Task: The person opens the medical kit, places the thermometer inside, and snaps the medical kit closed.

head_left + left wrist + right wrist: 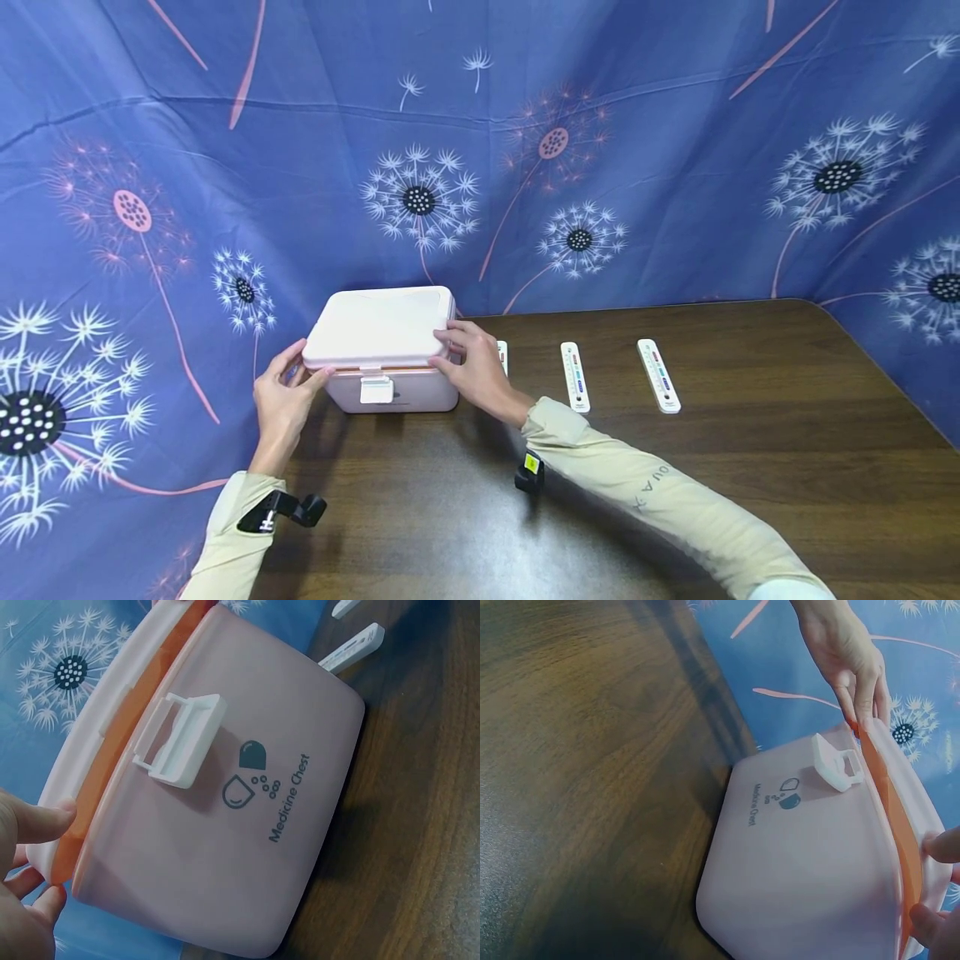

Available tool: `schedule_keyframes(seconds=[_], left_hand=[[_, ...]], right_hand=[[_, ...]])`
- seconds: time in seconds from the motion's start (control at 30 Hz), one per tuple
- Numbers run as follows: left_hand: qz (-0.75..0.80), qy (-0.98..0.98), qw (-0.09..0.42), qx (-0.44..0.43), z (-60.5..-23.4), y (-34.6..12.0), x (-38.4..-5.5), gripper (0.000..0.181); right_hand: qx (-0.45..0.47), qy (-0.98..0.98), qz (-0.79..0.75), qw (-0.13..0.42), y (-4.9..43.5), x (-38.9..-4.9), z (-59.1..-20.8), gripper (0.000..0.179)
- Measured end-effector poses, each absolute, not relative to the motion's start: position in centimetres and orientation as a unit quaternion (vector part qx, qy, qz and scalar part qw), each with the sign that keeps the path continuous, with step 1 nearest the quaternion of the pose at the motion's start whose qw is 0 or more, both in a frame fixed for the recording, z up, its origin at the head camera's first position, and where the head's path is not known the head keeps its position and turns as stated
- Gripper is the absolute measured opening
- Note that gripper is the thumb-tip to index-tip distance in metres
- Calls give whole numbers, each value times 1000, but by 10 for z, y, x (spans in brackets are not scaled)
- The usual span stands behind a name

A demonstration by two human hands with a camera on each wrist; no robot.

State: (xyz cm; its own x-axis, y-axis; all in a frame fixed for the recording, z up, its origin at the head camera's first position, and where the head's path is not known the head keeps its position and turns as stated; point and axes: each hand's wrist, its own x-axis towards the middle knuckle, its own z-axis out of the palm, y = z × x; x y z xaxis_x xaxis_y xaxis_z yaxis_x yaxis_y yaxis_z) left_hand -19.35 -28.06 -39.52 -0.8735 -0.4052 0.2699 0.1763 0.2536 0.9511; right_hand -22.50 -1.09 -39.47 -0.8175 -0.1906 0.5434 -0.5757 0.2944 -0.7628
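A pale pink medicine chest (225, 847), lettered "Medicine Chest", sits on the table's far left. Its white lid (378, 325) is slightly raised along the front, where an orange inner rim (893, 810) shows. The white latch (377, 389) is unfastened and sticks out from the front. At the lid's left front corner my left hand (283, 404) grips the edge, thumb (45, 823) on the lid and fingers below it. My right hand (478, 371) holds the lid's right front corner, with fingertips on the lid and at the orange rim. The chest's inside is hidden.
Three white thermometer strips lie right of the chest: one partly hidden behind my right hand, a middle strip (575, 377) and a right strip (659, 376). A blue dandelion-print cloth (675, 167) hangs behind the brown wooden table (750, 433) and along its left side.
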Motion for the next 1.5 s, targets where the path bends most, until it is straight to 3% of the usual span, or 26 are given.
schedule_keyframes(seconds=[0.87, 1.5], left_hand=[[-602, -742, 287, 69, -383, -276, -196, 55], [-591, -741, 311, 63, -373, -274, -200, 51]], right_hand=[[259, -780, 543, 171, -8, -226, -384, 39], [275, -775, 533, 201, -8, -231, -377, 36]])
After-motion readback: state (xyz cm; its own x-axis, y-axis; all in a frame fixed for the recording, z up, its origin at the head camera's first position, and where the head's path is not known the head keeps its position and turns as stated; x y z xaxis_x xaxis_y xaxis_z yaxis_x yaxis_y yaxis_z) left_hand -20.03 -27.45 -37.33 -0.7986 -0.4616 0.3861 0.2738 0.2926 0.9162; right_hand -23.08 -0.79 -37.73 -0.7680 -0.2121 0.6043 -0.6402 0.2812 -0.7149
